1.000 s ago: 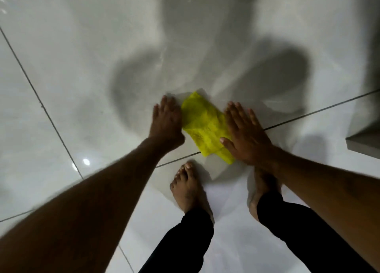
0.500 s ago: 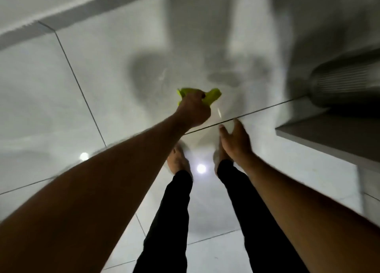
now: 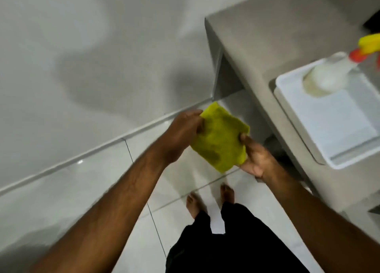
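Where the pale tiled floor (image 3: pixel 82 190) meets a plain grey wall (image 3: pixel 82 46), we see a grey counter (image 3: pixel 267 46) at the right. Left of the counter, held above the floor, the yellow cloth (image 3: pixel 220 138) is spread face up. It is nearly square, and its slightly longer axis runs from the counter's foot back toward the bare feet (image 3: pixel 193 205). The left hand (image 3: pixel 183 133) pinches the edge away from the counter with curled fingers. The right hand (image 3: pixel 257 157) lies under the counter-side edge, thumb on top, fingers hidden. On the counter, a white tray (image 3: pixel 339 128) carries a blurred spray bottle (image 3: pixel 329 75), its head cut off.
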A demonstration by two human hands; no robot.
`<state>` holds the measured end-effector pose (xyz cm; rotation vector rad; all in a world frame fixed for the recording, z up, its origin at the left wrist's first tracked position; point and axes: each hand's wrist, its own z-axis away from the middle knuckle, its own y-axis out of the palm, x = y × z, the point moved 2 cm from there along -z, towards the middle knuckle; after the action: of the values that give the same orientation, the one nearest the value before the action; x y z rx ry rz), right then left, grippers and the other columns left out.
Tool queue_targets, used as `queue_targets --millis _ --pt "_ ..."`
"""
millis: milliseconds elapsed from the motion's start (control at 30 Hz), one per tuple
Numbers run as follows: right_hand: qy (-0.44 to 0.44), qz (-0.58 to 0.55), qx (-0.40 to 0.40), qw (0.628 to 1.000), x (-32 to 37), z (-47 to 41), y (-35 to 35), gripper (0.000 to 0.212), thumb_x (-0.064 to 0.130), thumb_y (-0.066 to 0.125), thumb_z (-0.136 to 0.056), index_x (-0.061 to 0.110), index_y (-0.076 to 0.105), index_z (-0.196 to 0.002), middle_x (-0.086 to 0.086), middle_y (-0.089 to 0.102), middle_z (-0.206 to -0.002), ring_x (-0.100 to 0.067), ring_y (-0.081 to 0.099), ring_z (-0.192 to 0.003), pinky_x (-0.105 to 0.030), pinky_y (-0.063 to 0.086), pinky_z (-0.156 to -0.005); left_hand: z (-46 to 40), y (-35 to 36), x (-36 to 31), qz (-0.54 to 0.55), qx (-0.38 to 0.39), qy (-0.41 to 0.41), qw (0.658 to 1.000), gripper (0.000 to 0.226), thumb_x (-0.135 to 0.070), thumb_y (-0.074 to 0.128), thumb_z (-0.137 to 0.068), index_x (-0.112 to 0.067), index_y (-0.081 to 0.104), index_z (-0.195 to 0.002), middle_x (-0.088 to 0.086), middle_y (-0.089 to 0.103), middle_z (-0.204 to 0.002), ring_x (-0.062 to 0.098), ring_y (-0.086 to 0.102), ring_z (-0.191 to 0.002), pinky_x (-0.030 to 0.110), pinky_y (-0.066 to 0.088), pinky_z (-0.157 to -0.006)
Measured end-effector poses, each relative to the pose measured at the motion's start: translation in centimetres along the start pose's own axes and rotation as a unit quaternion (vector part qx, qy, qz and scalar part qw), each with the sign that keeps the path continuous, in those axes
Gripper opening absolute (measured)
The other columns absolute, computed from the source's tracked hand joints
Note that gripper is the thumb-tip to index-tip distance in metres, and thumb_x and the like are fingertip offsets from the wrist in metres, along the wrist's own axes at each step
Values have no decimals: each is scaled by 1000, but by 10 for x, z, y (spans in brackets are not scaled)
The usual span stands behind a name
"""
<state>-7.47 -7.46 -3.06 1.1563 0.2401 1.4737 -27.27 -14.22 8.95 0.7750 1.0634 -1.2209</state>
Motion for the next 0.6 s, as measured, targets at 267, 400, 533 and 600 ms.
queue_targets --millis 267,400,533,600 --pt "-157 149 -109 970 57 48 42 48 14 79 -73 13 68 -120 -16 73 -116 -35 71 -105 -44 62 -76 15 -8 -4 90 -77 -54 992 33 -34 63 -72 -8 65 -92 11 66 -94 30 61 -90 46 48 -79" --pt "-212 189 -195 939 80 76 41 38 22 81 -75 11 72 -110 -19 75 -107 -36 73 -99 -52 62 -79 9 15 -3 43 -94 -9 995 28 -33 75 -81 -13 68 -99 16 73 -100 36 69 -96 55 57 -82" --pt "-247 227 -264 904 99 103 22 19 20 76 -84 7 75 -97 -21 76 -93 -35 75 -86 -47 64 -65 0 49 -5 20 -124 11 992 22 -33 78 -79 -14 70 -87 17 73 -88 36 71 -85 52 58 -68" --pt "-257 250 -288 888 108 116 10 14 20 76 -86 7 76 -91 -19 75 -85 -32 75 -80 -44 63 -61 -4 66 -8 2 -108 15 994 28 -39 80 -75 -15 71 -85 15 73 -83 30 70 -75 42 55 -54"
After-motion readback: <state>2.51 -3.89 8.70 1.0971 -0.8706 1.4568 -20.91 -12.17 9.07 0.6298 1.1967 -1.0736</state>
